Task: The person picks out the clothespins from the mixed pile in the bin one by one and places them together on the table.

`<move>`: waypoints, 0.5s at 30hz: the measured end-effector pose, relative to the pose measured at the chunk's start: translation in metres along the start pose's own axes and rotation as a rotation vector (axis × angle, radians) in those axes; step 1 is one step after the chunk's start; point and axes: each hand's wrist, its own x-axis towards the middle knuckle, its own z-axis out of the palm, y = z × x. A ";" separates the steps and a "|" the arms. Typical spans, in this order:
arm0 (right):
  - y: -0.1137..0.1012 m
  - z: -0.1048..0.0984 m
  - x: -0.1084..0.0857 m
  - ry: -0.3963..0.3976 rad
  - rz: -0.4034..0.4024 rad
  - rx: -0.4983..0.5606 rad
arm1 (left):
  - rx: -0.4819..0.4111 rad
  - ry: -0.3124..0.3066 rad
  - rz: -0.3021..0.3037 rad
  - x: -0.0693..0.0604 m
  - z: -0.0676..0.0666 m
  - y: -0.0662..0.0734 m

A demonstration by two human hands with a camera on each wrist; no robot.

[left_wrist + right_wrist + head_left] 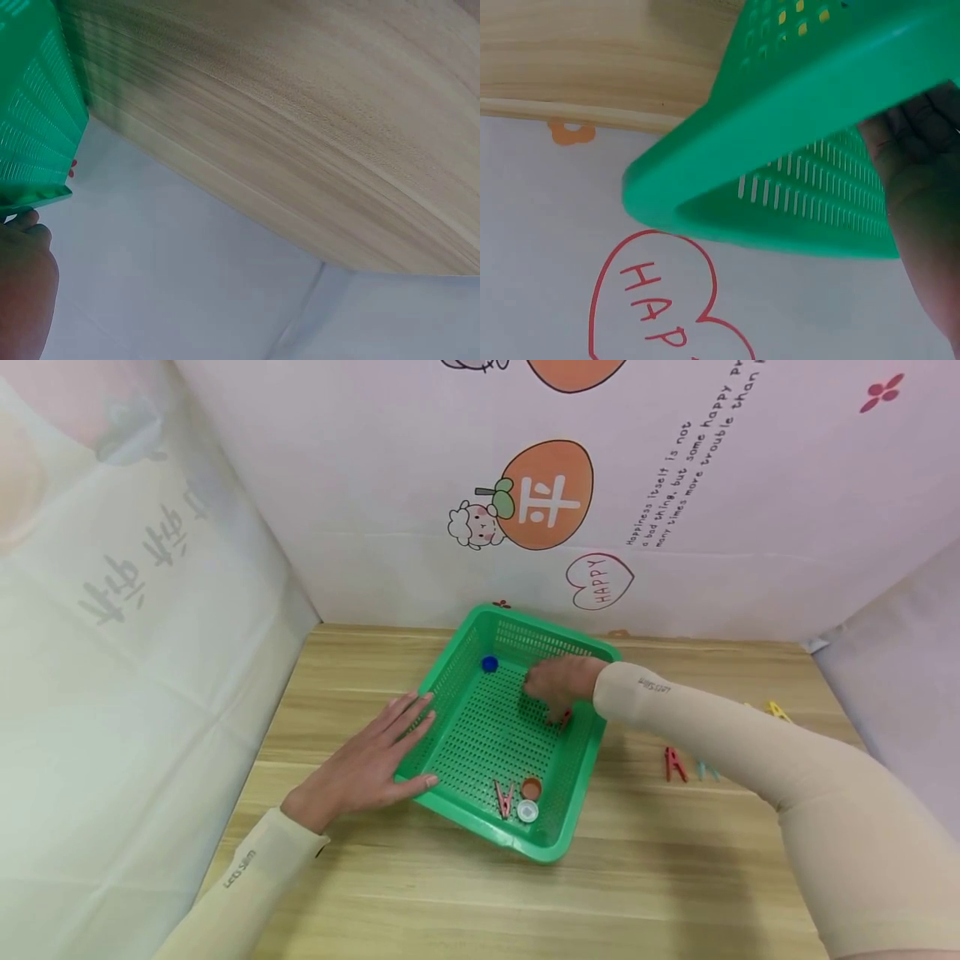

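Observation:
A green plastic basket [570, 822] with slotted sides stands tilted to my view on the wooden table. My left hand [367, 768] lies across its left rim with straight, spread fingers. Inside the basket, near its right wall, is my right hand [558, 683], blurred. A red clothespin [566, 718] shows beside its thumb; whether the hand grips it is hidden. A blue bottle cap [490, 664] lies in the far left corner. Near the front are a pink-red clothespin [505, 800], an orange-brown cap [531, 788] and a white cap [527, 812].
Right of the basket, a red clothespin [674, 765], a light-blue clothespin [707, 771] and a yellow clothespin [777, 711] lie on the table [600, 902], partly behind my right sleeve. A printed white cloth [390, 527] hangs behind and along both sides.

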 end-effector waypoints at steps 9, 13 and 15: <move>-0.003 0.003 0.008 0.004 -0.026 0.010 | -0.001 -0.020 -0.008 0.002 -0.004 0.002; -0.010 -0.002 0.012 0.036 -0.083 -0.009 | -0.003 -0.010 -0.002 0.001 -0.003 0.002; -0.017 -0.004 0.014 0.053 -0.109 -0.033 | -0.003 -0.008 -0.004 0.001 -0.002 0.001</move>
